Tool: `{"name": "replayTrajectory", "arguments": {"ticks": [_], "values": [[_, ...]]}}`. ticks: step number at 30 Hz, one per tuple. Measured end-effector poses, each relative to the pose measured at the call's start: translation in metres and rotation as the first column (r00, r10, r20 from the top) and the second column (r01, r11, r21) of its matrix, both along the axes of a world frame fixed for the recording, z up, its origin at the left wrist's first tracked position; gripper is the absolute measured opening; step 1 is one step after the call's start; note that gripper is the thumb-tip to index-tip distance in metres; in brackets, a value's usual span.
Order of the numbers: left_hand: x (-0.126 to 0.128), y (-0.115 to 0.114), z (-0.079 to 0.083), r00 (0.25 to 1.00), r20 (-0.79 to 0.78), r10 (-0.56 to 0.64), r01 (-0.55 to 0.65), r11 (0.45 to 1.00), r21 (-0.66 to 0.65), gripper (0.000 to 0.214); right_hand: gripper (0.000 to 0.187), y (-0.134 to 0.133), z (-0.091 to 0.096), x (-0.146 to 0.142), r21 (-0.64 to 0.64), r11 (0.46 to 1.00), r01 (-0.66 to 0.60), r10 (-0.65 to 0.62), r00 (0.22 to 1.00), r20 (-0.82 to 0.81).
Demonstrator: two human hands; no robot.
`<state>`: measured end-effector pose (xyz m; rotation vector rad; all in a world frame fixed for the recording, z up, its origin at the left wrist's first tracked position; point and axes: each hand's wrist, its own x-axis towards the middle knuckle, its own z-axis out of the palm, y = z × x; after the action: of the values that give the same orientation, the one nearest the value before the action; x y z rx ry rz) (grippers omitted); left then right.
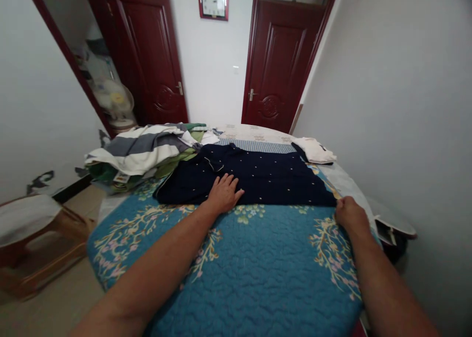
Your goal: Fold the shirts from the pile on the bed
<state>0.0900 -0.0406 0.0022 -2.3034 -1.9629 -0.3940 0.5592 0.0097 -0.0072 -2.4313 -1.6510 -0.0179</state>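
Observation:
A dark navy shirt (273, 177) with small pale dots lies spread sideways across the table, its collar toward the far left part. My left hand (224, 194) rests flat on the shirt's near edge, fingers stretched out. At the shirt's near right corner, my right hand (348, 213) is closed in a pinch on the cloth. Beneath the shirt is a blue quilted cover (258, 258) with floral branches.
A heap of clothes (147, 147), striped white and grey on top, sits at the table's left. Folded garments (314, 150) lie at the back right. A wooden stool (40, 229) stands left, a dark-red door (280, 56) beyond the table, and a wall on the right.

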Motion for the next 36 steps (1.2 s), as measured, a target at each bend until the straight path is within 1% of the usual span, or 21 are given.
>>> {"name": "replayTrajectory", "arguments": {"ticks": [3, 5, 7, 9, 11, 13, 14, 15, 17, 18, 19, 21, 23, 24, 26, 27, 28, 31, 33, 35, 36], "values": [[-0.004, -0.004, 0.003, 0.999, 0.031, 0.006, -0.006, 1.000, -0.017, 0.064, 0.052, 0.000, -0.003, 0.001, -0.028, 1.000, -0.008, 0.009, 0.999, 0.043], [-0.006, -0.005, 0.010, 0.999, 0.051, 0.005, -0.006, 1.000, 0.024, 0.060, 0.053, 0.001, -0.004, 0.002, -0.038, 0.999, -0.016, 0.019, 0.998, 0.064], [-0.011, -0.006, 0.018, 0.997, 0.069, 0.037, -0.043, 0.995, 0.094, 0.053, 0.052, 0.001, -0.005, 0.003, -0.037, 0.999, -0.010, 0.012, 0.998, 0.069], [-0.019, -0.005, 0.025, 0.989, 0.081, 0.124, -0.134, 0.981, 0.140, 0.046, 0.050, 0.001, -0.005, 0.005, -0.038, 0.999, 0.019, -0.017, 0.998, 0.060], [-0.030, -0.003, 0.030, 0.965, 0.086, 0.248, -0.257, 0.958, 0.126, 0.043, 0.045, 0.000, -0.004, 0.007, -0.006, 1.000, 0.027, -0.027, 0.999, 0.045], [-0.043, 0.000, 0.030, 0.934, 0.081, 0.348, -0.353, 0.933, 0.069, 0.044, 0.042, -0.002, -0.003, 0.006, 0.116, 0.993, -0.007, 0.000, 0.999, 0.054], [-0.048, 0.001, 0.029, 0.927, 0.077, 0.367, -0.371, 0.928, 0.039, 0.045, 0.041, -0.003, -0.002, 0.004, 0.208, 0.977, -0.049, 0.035, 0.997, 0.072], [-0.053, 0.002, 0.026, 0.928, 0.073, 0.364, -0.366, 0.930, 0.014, 0.045, 0.040, -0.003, -0.001, 0.000, 0.307, 0.945, -0.109, 0.082, 0.992, 0.099], [-0.060, 0.005, 0.020, 0.948, 0.069, 0.311, -0.311, 0.950, -0.009, 0.045, 0.037, -0.003, 0.001, -0.013, 0.461, 0.844, -0.272, 0.220, 0.961, 0.166], [-0.062, 0.007, 0.016, 0.959, 0.063, 0.278, -0.278, 0.961, -0.013, 0.046, 0.034, -0.003, 0.002, -0.022, 0.500, 0.784, -0.369, 0.312, 0.930, 0.197], [-0.063, 0.008, 0.013, 0.966, 0.054, 0.253, -0.252, 0.967, -0.018, 0.049, 0.032, -0.002, 0.004, -0.033, 0.514, 0.722, -0.463, 0.408, 0.885, 0.224], [-0.064, 0.011, 0.008, 0.971, 0.034, 0.238, -0.237, 0.971, -0.042, 0.051, 0.029, -0.003, 0.009, -0.059, 0.488, 0.616, -0.618, 0.582, 0.775, 0.246], [-0.064, 0.013, 0.005, 0.966, 0.031, 0.255, -0.253, 0.965, -0.072, 0.056, 0.028, -0.006, 0.016, -0.090, 0.420, 0.555, -0.718, 0.708, 0.673, 0.215], [-0.065, 0.015, 0.005, 0.964, 0.040, 0.264, -0.261, 0.962, -0.080, 0.059, 0.029, -0.008, 0.022, -0.108, 0.377, 0.544, -0.750, 0.750, 0.636, 0.182], [-0.068, 0.017, 0.006, 0.963, 0.059, 0.264, -0.258, 0.962, -0.087, 0.065, 0.033, -0.013, 0.034, -0.146, 0.269, 0.531, -0.803, 0.814, 0.572, 0.102], [-0.069, 0.018, 0.007, 0.965, 0.065, 0.256, -0.250, 0.964, -0.091, 0.066, 0.035, -0.014, 0.040, -0.166, 0.221, 0.513, -0.830, 0.841, 0.537, 0.062], [-0.071, 0.018, 0.008, 0.967, 0.067, 0.245, -0.238, 0.966, -0.099, 0.065, 0.038, -0.014, 0.047, -0.187, 0.185, 0.478, -0.859, 0.871, 0.491, 0.027], [-0.075, 0.020, 0.009, 0.973, 0.069, 0.219, -0.211, 0.971, -0.115, 0.063, 0.043, -0.007, 0.062, -0.252, 0.144, 0.342, -0.928, 0.939, 0.344, -0.017], [-0.076, 0.021, 0.007, 0.974, 0.077, 0.213, -0.204, 0.973, -0.109, 0.063, 0.044, 0.003, 0.065, -0.293, 0.132, 0.289, -0.948, 0.957, 0.289, -0.016], [-0.078, 0.021, 0.005, 0.974, 0.085, 0.208, -0.199, 0.975, -0.097, 0.063, 0.046, 0.015, 0.061, -0.329, 0.111, 0.243, -0.964, 0.970, 0.243, -0.015], [-0.079, 0.021, 0.004, 0.975, 0.087, 0.206, -0.198, 0.976, -0.094, 0.063, 0.046, 0.020, 0.055, -0.343, 0.095, 0.230, -0.968, 0.973, 0.230, -0.016]]}}
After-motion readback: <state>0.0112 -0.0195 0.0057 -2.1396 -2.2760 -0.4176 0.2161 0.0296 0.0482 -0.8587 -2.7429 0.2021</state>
